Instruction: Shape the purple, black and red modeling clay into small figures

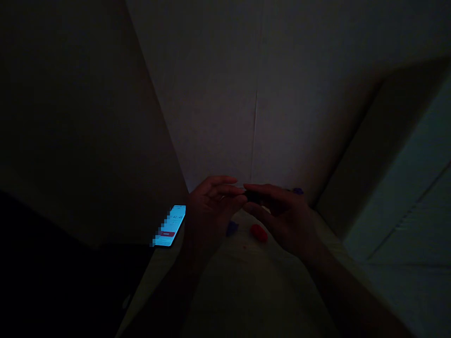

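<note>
My left hand (216, 204) and my right hand (287, 216) meet above the table, thumbs and fingers closed in a pinch. Between their fingertips sits a small dark lump (252, 197), partly covered by the right fingers; the dim light hides what it is. On the table just below lies a bright red lump (259, 233), close under my right thumb. A smaller purple-blue piece (231, 228) rests beside my left wrist. Both look like modelling clay and are apart from the hands.
A phone with a lit screen (171, 226) lies at the table's left edge. Behind my right hand is another purple piece (298, 191). A pale wall (218, 117) rises behind the wooden table (246, 281), with panels at both sides. The room is very dark.
</note>
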`<move>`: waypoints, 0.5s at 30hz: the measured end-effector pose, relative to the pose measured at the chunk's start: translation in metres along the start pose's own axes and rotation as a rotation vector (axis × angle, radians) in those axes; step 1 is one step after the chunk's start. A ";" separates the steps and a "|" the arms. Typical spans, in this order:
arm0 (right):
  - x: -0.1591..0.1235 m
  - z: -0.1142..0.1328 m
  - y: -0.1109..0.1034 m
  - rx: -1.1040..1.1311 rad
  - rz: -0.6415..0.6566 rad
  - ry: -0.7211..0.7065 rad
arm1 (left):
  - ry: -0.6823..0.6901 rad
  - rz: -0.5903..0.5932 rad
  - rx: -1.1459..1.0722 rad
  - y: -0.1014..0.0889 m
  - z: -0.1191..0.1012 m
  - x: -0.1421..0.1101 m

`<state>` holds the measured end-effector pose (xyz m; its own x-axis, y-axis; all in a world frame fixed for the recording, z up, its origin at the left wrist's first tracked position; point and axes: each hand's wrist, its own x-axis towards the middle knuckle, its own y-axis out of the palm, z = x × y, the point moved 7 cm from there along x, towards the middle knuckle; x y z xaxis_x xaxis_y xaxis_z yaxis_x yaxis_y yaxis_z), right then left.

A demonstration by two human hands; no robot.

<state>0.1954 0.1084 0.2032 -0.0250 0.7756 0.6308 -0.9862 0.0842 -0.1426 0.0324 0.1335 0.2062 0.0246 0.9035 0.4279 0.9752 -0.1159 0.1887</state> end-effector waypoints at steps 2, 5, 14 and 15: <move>0.000 0.000 -0.002 -0.065 0.003 0.010 | -0.001 -0.015 0.021 0.000 -0.001 0.000; 0.000 0.004 -0.004 -0.073 -0.019 -0.014 | -0.016 -0.014 0.014 0.000 0.002 -0.001; -0.005 0.004 -0.004 0.084 -0.134 -0.034 | -0.185 0.012 -0.397 0.023 0.027 -0.010; -0.007 0.003 -0.003 0.055 -0.151 -0.049 | -0.254 0.034 -0.439 0.029 0.032 -0.013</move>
<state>0.1976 0.1009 0.2014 0.1180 0.7248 0.6787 -0.9867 0.1623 -0.0018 0.0675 0.1323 0.1777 0.1609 0.9617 0.2218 0.7897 -0.2602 0.5555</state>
